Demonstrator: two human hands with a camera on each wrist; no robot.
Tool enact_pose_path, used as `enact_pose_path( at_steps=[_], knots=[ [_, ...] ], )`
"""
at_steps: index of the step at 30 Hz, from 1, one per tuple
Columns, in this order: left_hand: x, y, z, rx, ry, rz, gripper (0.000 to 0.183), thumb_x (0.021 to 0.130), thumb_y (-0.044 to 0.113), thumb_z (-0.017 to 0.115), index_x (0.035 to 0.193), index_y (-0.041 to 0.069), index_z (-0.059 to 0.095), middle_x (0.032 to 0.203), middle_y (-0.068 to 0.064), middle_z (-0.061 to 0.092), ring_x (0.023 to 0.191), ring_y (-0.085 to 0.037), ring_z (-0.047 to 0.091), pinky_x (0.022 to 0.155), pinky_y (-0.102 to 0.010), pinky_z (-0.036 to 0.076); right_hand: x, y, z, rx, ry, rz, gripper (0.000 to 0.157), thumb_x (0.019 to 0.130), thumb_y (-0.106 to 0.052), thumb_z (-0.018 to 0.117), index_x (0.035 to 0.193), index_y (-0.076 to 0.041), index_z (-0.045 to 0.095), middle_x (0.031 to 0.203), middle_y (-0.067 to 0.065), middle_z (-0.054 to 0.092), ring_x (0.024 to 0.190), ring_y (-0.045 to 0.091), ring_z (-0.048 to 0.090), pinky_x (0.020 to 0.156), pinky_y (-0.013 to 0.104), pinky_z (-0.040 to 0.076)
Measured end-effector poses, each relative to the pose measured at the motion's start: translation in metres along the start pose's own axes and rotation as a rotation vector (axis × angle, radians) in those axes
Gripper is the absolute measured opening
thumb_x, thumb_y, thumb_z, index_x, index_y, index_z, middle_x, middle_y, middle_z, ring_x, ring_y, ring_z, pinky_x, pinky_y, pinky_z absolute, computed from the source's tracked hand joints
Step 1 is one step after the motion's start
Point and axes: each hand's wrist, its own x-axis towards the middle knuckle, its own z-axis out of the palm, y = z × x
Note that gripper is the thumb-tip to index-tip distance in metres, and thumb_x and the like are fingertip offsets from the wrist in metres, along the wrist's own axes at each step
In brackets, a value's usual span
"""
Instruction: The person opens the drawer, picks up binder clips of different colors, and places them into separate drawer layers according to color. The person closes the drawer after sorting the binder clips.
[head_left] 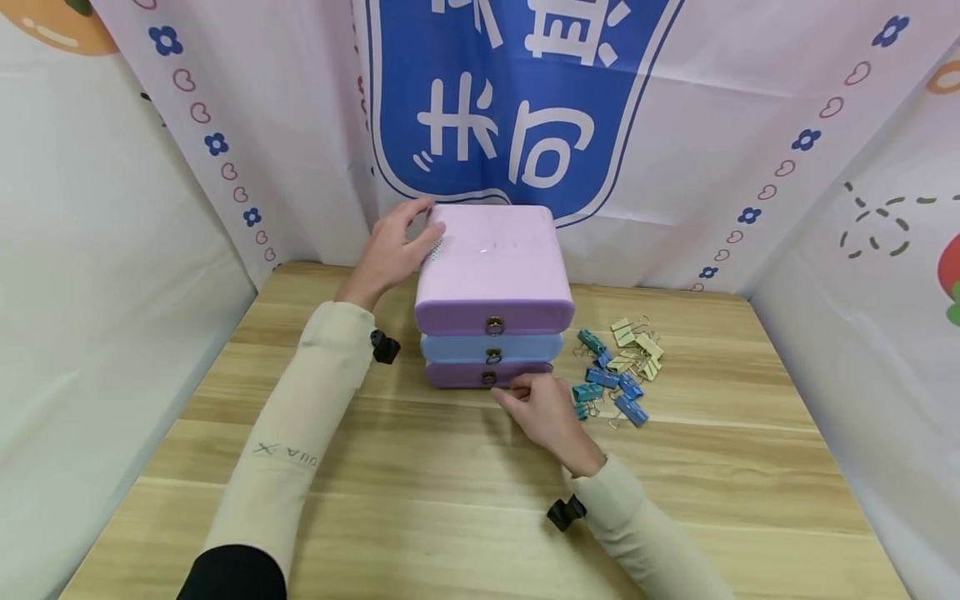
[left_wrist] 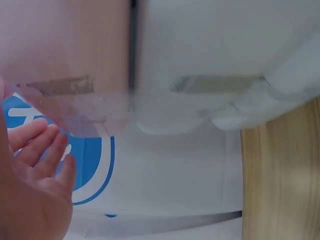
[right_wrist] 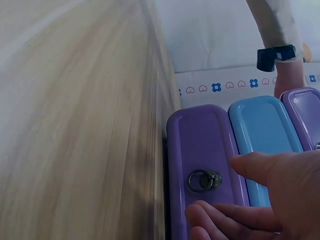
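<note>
A small three-tier drawer box (head_left: 495, 258) stands on the table, its fronts closed: purple on top, a blue drawer (head_left: 450, 348) in the middle, a purple bottom drawer (head_left: 453, 377) below. Each front carries a metal ring pull. My left hand (head_left: 390, 250) rests at the box's upper left side near the back, thumb on the top edge; the left wrist view shows its fingers extended. My right hand (right_wrist: 290, 190) is at the bottom drawer, thumb and fingers apart on either side of its ring pull (right_wrist: 200, 181), which hangs free between them.
Right of the box lies a loose pile of binder clips: teal clips (head_left: 587, 392), blue clips (head_left: 631, 409) and pale yellow clips (head_left: 649, 347). A printed cloth (head_left: 675, 167) hangs close behind the box. The wooden table (head_left: 420, 500) extends in front.
</note>
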Motion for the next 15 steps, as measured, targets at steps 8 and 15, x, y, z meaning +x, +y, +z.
enact_pose_path(
  at_steps=[8, 15],
  knots=[
    [0.017, 0.007, 0.008, 0.028, -0.076, -0.103, 0.077, 0.101, 0.054, 0.058, 0.166, 0.018, 0.035, 0.173, -0.004, 0.033, 0.161, -0.026, 0.029, 0.131, -0.051, 0.025, 0.009, -0.003, 0.013, -0.009, 0.008, -0.01, 0.027, 0.095, -0.033, 0.08, 0.079, -0.012, 0.082, 0.067, -0.002, 0.074, 0.048, 0.006, 0.051, 0.048, 0.024, 0.04],
    [0.019, 0.009, 0.013, -0.009, -0.079, -0.137, 0.082, 0.098, 0.053, 0.065, 0.165, 0.017, 0.036, 0.173, -0.006, 0.034, 0.159, -0.028, 0.033, 0.131, -0.049, 0.028, 0.013, -0.004, 0.022, -0.024, 0.021, -0.02, 0.052, 0.096, -0.032, 0.079, 0.052, -0.014, 0.059, 0.045, -0.008, 0.046, 0.04, 0.004, 0.036, 0.042, 0.022, 0.028]
  ],
)
